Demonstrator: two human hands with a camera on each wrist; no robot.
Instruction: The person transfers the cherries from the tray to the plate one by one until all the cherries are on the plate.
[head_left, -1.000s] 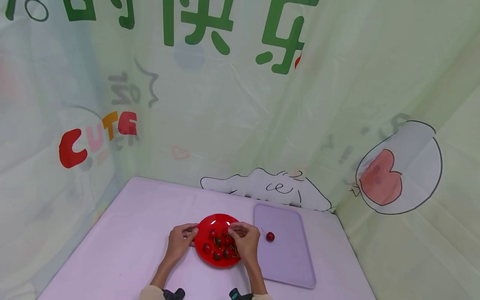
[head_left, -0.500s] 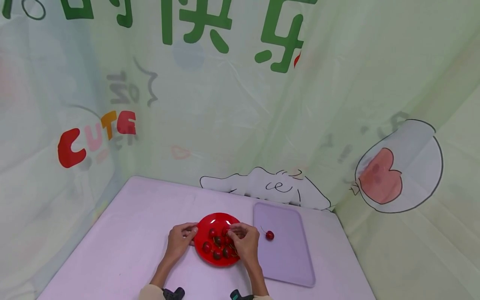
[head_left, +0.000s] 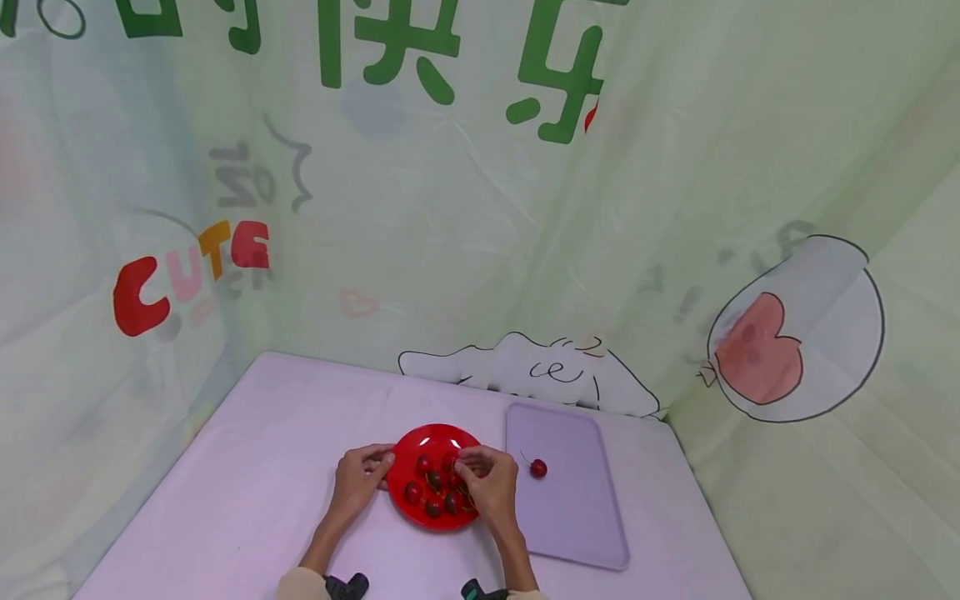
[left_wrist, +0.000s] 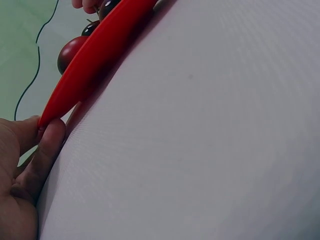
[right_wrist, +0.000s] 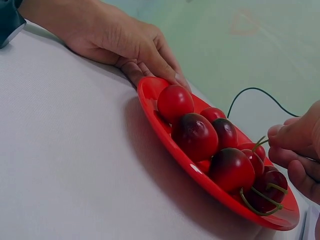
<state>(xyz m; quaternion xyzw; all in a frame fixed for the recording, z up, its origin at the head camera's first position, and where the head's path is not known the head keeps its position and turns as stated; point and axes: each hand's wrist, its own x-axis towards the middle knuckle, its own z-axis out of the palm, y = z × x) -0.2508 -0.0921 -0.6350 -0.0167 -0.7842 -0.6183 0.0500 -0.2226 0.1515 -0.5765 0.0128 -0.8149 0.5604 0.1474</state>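
Note:
A round red plate (head_left: 438,433) holds several dark red cherries (right_wrist: 195,137), some with green stems. At the plate's left rim, my left hand (head_left: 356,482) pinches the edge between thumb and fingers; the left wrist view shows the fingertips (left_wrist: 52,132) beneath the rim. My right hand (head_left: 492,483) is over the plate's right side. In the right wrist view, its thumb and finger pinch a green cherry stem (right_wrist: 261,143), whose cherry is still among the others on the plate. The right hand hides part of the plate in the head view.
To the right of the plate lies a pale purple tray (head_left: 570,508), with one stemmed cherry (head_left: 538,468) on it. The table has a light cover (head_left: 285,442). Printed curtains (head_left: 465,233) hang behind and at both sides.
Both hands keep their places at the plate, and the cherries look unmoved. Only the head view has shifted slightly.

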